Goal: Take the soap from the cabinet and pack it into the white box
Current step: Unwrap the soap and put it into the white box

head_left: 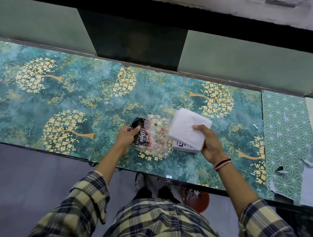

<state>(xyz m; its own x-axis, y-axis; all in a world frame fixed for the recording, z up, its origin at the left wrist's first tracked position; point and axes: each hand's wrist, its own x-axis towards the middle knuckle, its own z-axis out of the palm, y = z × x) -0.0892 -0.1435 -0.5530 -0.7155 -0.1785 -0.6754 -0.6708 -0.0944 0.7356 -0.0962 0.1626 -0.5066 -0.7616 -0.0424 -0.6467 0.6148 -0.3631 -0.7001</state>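
My left hand grips a dark wrapped soap pack with red and white lettering, lying partly in a clear plastic cover on the table. My right hand holds the white box, with its lid tilted up toward the left. A lower white part with a black printed code shows beneath the lid. The soap sits just left of the box, touching or nearly touching it. The box's inside is hidden.
The table top carries a teal covering with golden trees. A green patterned sheet with torn edges lies at the right end. Green cabinet panels and a dark recess stand behind. A red stool stands under the front edge.
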